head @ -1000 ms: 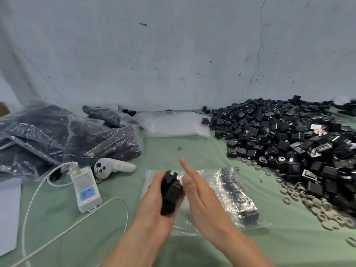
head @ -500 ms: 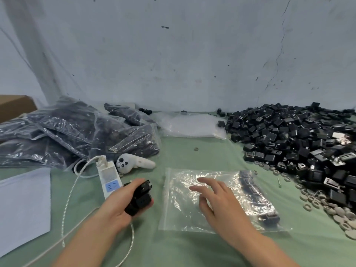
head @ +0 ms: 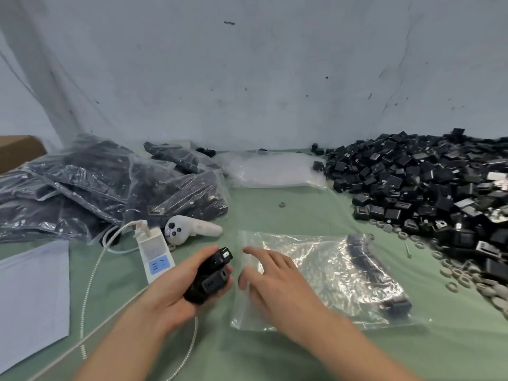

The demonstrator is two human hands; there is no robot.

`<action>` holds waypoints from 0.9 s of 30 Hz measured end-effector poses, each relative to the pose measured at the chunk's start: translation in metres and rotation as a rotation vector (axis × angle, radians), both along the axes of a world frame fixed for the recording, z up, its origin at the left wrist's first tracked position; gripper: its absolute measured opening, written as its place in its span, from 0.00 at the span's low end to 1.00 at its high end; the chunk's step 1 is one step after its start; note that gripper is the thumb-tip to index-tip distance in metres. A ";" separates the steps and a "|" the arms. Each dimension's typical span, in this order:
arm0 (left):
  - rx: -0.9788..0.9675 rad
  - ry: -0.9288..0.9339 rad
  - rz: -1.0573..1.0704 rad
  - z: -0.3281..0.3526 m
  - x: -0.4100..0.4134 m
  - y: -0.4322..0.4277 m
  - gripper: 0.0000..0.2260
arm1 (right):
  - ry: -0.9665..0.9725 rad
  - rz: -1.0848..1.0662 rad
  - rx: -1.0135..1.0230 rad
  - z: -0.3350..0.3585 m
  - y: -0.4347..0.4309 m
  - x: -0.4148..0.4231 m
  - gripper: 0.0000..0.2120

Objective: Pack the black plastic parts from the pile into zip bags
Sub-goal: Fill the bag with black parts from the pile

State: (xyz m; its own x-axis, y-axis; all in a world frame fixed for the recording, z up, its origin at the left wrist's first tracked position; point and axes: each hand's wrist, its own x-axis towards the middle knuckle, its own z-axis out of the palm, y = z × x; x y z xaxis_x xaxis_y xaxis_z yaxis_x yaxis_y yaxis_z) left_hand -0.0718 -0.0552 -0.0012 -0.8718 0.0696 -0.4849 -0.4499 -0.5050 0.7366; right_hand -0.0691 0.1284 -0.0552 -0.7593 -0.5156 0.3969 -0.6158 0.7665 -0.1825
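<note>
My left hand grips a small stack of black plastic parts just left of a clear zip bag lying flat on the green table. A row of black parts lies inside the bag along its right side. My right hand hovers over the bag's left edge with fingers spread and relaxed, holding nothing; whether it touches the plastic is unclear. The big pile of loose black parts covers the table's right side.
Filled zip bags are heaped at the back left. Empty clear bags lie at the back centre. A white power strip with its cable, a white controller, white paper and grey rings also lie on the table.
My left hand carried the parts left away from the bag, then back toward its left edge. My right hand dropped from beside the parts to just over the bag's left end.
</note>
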 end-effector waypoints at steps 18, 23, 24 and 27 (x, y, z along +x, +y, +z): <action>-0.351 0.259 -0.023 -0.001 0.008 0.036 0.04 | 0.160 0.027 -0.372 0.025 0.010 0.018 0.06; -0.849 0.491 0.006 -0.011 0.012 0.044 0.11 | 0.185 0.059 -0.339 0.026 0.007 0.022 0.05; -0.897 0.556 -0.001 -0.011 0.013 0.044 0.13 | 0.180 0.062 -0.338 0.026 0.007 0.023 0.04; -0.994 0.767 -0.003 -0.009 0.012 0.042 0.17 | 0.175 0.067 -0.358 0.030 0.010 0.023 0.04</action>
